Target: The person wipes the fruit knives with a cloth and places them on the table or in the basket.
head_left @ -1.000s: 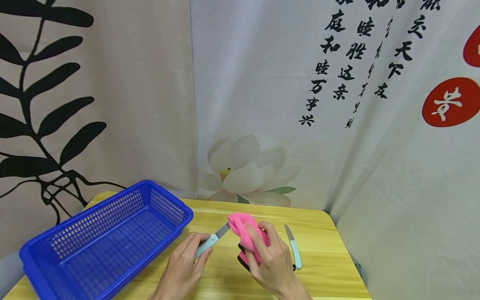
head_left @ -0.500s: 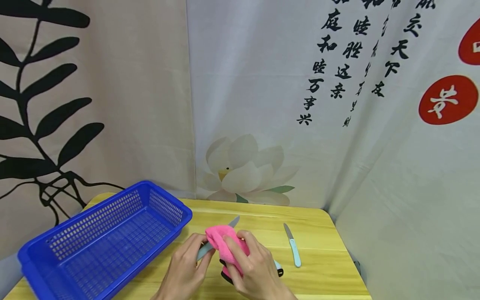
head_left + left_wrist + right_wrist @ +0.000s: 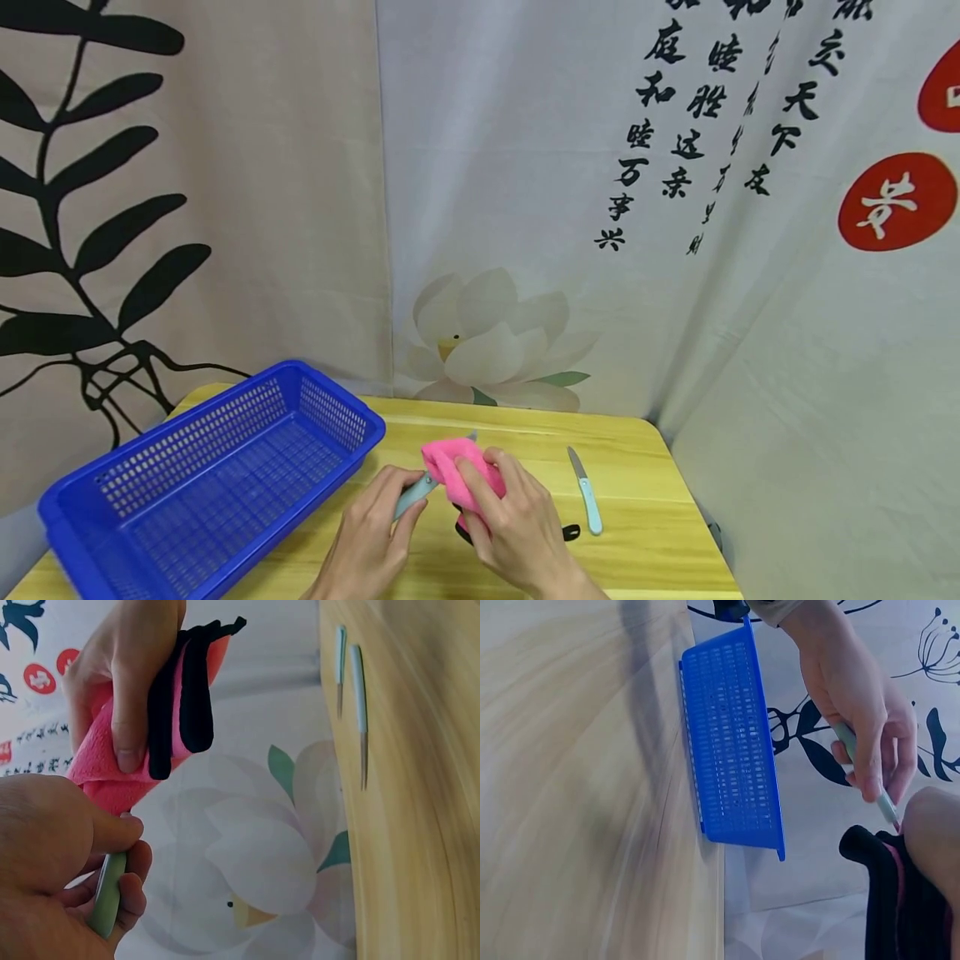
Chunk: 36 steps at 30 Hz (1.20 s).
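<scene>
1. A small paring knife (image 3: pixel 424 487) with a pale green handle is held just above the yellow wooden table (image 3: pixel 660 533), just beside the near right corner of the blue basket (image 3: pixel 202 483).
2. Its handle is gripped by the curled fingers of the left hand (image 3: pixel 371 537); in the left wrist view the thumb is seen pressed over the handle.
3. Its blade is wrapped in a pink cloth (image 3: pixel 459 475) with black trim, so that only the tip is seen beyond the cloth.
4. The cloth is pinched around the blade by the right hand (image 3: pixel 517 533), the fingers being curled over it.
5. A second knife (image 3: pixel 587 492) of the same kind is seen lying flat on the table, on the far side of the hands from the basket.
6. Printed fabric backdrops (image 3: pixel 525 208) are hung behind the basket and table.
</scene>
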Each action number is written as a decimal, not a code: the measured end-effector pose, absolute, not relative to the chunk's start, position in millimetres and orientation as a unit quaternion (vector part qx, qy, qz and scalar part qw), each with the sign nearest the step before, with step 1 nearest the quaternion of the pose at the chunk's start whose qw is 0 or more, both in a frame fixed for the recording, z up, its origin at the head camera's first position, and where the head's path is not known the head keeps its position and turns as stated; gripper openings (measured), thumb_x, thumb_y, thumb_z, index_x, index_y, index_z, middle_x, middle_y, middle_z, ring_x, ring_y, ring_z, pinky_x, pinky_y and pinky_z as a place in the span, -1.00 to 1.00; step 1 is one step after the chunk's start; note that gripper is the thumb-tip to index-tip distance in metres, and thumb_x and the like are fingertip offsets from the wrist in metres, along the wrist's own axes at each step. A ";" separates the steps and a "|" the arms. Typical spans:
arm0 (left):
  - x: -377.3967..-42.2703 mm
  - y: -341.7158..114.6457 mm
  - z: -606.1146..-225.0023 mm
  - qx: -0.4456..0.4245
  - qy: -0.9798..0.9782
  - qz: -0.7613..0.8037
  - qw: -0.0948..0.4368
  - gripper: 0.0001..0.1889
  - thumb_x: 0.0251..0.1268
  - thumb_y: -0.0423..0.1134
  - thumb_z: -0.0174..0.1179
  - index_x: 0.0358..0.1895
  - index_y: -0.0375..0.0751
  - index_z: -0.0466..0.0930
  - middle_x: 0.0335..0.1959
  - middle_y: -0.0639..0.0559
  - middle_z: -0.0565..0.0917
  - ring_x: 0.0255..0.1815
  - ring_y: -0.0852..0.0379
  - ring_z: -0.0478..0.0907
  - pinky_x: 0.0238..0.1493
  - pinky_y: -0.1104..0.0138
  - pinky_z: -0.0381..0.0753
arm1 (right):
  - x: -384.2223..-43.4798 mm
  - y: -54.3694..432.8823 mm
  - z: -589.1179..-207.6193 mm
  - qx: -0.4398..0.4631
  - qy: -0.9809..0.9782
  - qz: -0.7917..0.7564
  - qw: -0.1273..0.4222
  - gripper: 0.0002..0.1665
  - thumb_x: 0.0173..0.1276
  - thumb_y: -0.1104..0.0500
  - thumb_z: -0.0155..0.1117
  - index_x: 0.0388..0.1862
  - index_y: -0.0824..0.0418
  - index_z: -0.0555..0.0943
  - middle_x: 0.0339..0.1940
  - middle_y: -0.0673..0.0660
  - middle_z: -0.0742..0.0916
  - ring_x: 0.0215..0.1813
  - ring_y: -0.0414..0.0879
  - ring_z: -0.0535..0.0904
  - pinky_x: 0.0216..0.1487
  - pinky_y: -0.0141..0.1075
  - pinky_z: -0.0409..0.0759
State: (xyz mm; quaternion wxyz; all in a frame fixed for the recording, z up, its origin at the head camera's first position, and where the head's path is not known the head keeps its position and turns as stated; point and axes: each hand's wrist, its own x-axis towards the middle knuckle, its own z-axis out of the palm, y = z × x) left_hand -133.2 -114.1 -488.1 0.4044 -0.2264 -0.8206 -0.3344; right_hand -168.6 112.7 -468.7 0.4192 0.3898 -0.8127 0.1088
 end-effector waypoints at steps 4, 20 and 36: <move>-131.7 -114.5 -488.6 -0.229 -0.825 -0.334 0.394 -0.58 0.16 -0.57 0.60 0.08 -0.27 0.72 -0.13 0.14 0.71 -0.18 0.40 0.58 -0.13 0.58 0.63 | -172.6 118.4 -468.7 0.379 -0.816 0.109 0.424 -0.12 0.07 0.10 0.75 0.44 0.09 0.70 0.12 0.23 0.73 -0.07 -0.05 0.70 -0.20 -0.29 0.82; -131.4 -114.8 -491.2 -0.230 -0.828 -0.339 0.383 -0.60 0.17 -0.54 0.60 0.04 -0.22 0.73 -0.18 0.17 0.69 -0.22 0.46 0.51 -0.20 0.54 0.64 | -194.3 145.3 -461.2 0.327 -0.825 0.133 0.441 -0.37 0.26 0.16 0.52 0.36 0.11 0.72 0.04 0.28 0.71 -0.31 -0.03 0.65 -0.43 -0.24 0.67; -133.6 -113.4 -489.0 -0.214 -0.828 -0.339 0.391 -0.60 0.13 -0.56 0.62 0.01 -0.28 0.73 -0.21 0.15 0.66 -0.26 0.44 0.45 -0.28 0.55 0.54 | -171.5 120.9 -465.0 0.381 -0.788 0.155 0.458 -0.50 0.79 -0.07 0.01 0.34 0.14 0.75 0.02 0.20 0.71 -0.35 -0.15 0.60 -0.42 -0.45 0.64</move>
